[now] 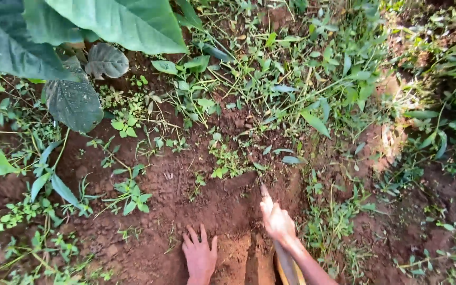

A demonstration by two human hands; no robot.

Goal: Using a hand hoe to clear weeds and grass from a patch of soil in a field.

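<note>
My left hand [200,257] lies flat on loose reddish-brown soil [222,211], fingers spread and holding nothing. Just to its right, my right hand [276,220] grips a brownish tool handle [287,265] that runs up from the bottom edge under my forearm. The forefinger stretches forward along the tool. The tool's front end [262,186] goes into the soil at the edge of a shallow dug patch, and its shape is hidden.
Small green weeds [131,194] dot the ground on the left. Denser grass and creepers [312,89] fill the top and right. Large broad leaves [75,31] hang over the top left corner. A dark wilted leaf [74,103] droops below them.
</note>
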